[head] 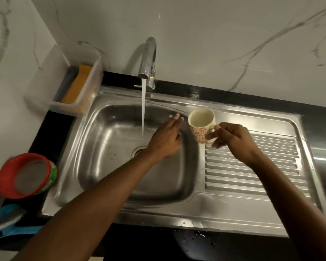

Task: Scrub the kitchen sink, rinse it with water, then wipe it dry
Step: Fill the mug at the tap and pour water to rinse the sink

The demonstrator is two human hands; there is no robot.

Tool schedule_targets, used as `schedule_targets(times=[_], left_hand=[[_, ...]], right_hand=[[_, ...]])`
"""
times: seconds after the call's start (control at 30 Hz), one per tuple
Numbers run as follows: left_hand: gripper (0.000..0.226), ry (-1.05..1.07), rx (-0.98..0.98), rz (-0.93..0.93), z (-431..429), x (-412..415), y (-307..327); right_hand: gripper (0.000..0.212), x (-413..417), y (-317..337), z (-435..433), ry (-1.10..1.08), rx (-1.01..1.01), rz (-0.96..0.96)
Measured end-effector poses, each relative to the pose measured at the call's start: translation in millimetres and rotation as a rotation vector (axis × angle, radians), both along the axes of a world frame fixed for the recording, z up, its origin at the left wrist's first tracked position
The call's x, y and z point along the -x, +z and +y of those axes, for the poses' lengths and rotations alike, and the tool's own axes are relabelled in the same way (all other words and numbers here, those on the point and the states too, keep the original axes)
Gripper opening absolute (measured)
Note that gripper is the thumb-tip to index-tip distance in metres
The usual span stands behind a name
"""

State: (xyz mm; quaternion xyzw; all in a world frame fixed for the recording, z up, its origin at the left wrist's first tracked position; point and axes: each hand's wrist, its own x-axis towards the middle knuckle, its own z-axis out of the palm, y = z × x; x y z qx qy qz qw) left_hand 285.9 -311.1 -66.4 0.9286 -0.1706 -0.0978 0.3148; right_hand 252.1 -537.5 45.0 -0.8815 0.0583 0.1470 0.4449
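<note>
The steel sink has a wet basin and a ribbed drainboard on its right. From the chrome tap a stream of water falls into the basin. My left hand reaches over the basin with straight fingers, just right of the stream and near the basin's right wall. My right hand pinches the handle of a cream mug with red flowers, tilted over the basin's right edge with water in it.
A clear plastic caddy with an orange sponge stands at the sink's back left corner. Red-rimmed strainers and a blue cloth with a scrub pad lie on the black counter at left. Water drops dot the counter's front edge.
</note>
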Motion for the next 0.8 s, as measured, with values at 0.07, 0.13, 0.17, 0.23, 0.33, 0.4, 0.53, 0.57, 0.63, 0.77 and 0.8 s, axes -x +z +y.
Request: schedule_targets(times=[0.07, 0.13, 0.17, 0.23, 0.33, 0.4, 0.53, 0.57, 0.63, 0.77, 0.8], left_hand=[[0.069, -0.106, -0.125, -0.039, -21.5, -15.8, -4.1], [0.072, -0.148, -0.195, -0.048, -38.1, -27.9, -8.5], [0.073, -0.157, -0.216, -0.044, -45.6, -32.5, -11.0], [0.074, -0.177, -0.25, -0.028, -58.1, -39.6, -13.1], [0.072, -0.197, -0.295, 0.002, -69.9, -47.8, -12.2], [0.071, -0.188, -0.315, 0.051, -69.4, -52.1, -13.3], [0.071, -0.098, -0.31, 0.033, -55.3, -52.3, -23.6], [0.072, -0.067, -0.309, 0.029, -51.1, -51.0, -27.1], [0.073, 0.002, -0.297, 0.038, -42.7, -47.3, -33.3], [0.076, 0.154, -0.273, 0.074, -33.3, -36.6, -39.5], [0.077, 0.18, -0.264, 0.078, -34.4, -33.7, -39.9]], right_hand=[[0.034, -12.6, 4.8, -17.6, 0.016, 0.057, 0.038], [0.033, -26.3, 8.6, -30.2, 0.037, 0.086, 0.072], [0.032, -33.5, 10.4, -34.0, 0.052, 0.101, 0.088], [0.03, -47.3, 12.2, -36.4, 0.073, 0.129, 0.122], [0.029, -65.2, 13.7, -28.8, 0.116, 0.166, 0.159], [0.028, -73.9, 13.1, -22.5, 0.133, 0.161, 0.187], [0.027, -80.4, 10.6, -19.3, 0.118, 0.089, 0.235], [0.027, -79.6, 10.7, -19.6, 0.11, 0.058, 0.248], [0.028, -76.5, 11.2, -22.4, 0.078, -0.011, 0.274], [0.031, -72.3, 12.5, -38.0, 0.006, -0.071, 0.314], [0.032, -72.4, 12.5, -42.6, 0.003, -0.054, 0.315]])
